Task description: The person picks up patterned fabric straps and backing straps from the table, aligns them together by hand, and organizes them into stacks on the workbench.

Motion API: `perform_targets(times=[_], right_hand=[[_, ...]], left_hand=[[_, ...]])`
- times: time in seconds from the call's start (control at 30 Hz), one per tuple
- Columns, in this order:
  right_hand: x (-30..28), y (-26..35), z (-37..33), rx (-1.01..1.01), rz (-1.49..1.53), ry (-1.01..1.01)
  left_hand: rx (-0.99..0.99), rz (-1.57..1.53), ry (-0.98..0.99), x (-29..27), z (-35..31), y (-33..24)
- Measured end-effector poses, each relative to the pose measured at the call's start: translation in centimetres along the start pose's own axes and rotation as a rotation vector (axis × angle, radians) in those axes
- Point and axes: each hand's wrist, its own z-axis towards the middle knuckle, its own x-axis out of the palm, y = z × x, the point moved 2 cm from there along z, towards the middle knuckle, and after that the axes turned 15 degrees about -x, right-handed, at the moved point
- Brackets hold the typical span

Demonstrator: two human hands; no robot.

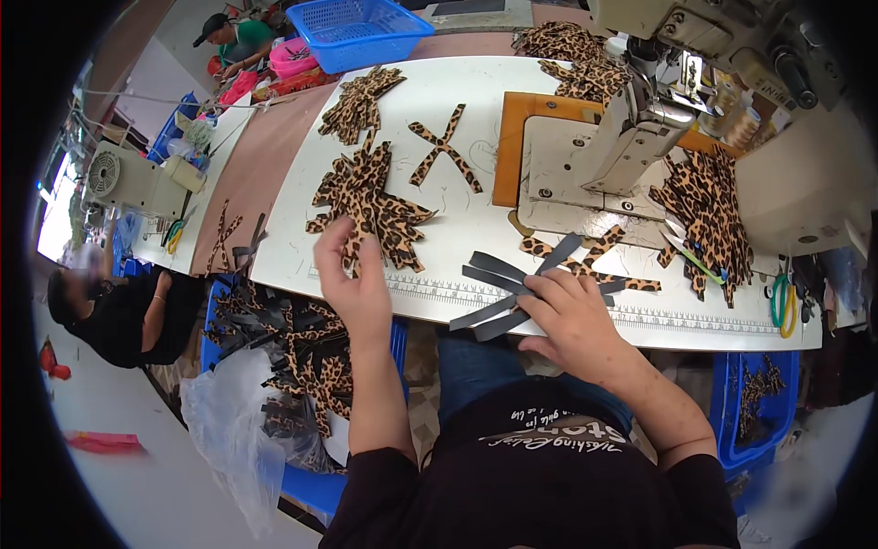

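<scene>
My left hand [355, 279] is raised at the near edge of a pile of leopard-print fabric strips [375, 197], thumb and fingers apart. Its fingertips overlap the pile; whether they touch it I cannot tell. My right hand [574, 322] rests, fingers down, on several dark grey strips [489, 274] fanned across one another by the table's front edge. Its thumb stands apart from the fingers. Partly under and behind the grey strips lie leopard-print strips [631, 281]. Farther back, two leopard-print strips form a cross [444, 148] on the white tabletop.
A sewing machine [631, 137] stands at the right, beside a leopard-print heap [709, 220], a green-handled tool [697, 263] and scissors [783, 306]. A measuring tape [439, 291] runs along the front edge. Blue bins [398, 357] flank me below. Two other people [240, 44] are at the left.
</scene>
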Motion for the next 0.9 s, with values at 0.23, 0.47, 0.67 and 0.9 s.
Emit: perform_targets(times=[0.23, 0.47, 0.67, 0.9], right_hand=[[0.2, -2.7, -0.7, 0.025, 0.257, -0.295], [-4.3, -5.7, -4.6, 0.479, 0.644, -0.837], [-4.1, -6.1, -6.4, 0.548, 0.573, -0.856], [-2.4, -2.4, -1.8, 0.184, -0.003, -0.351]], left_hand=[[0.241, 0.036, 0.826, 4.4, -6.2, -4.7], [0.330, 0.409, 1.060, 5.9, -7.8, -5.8], [0.088, 0.094, 1.011, 6.6, -5.8, -4.2], [-0.655, -0.538, 0.660, 6.2, -4.3, -1.4]])
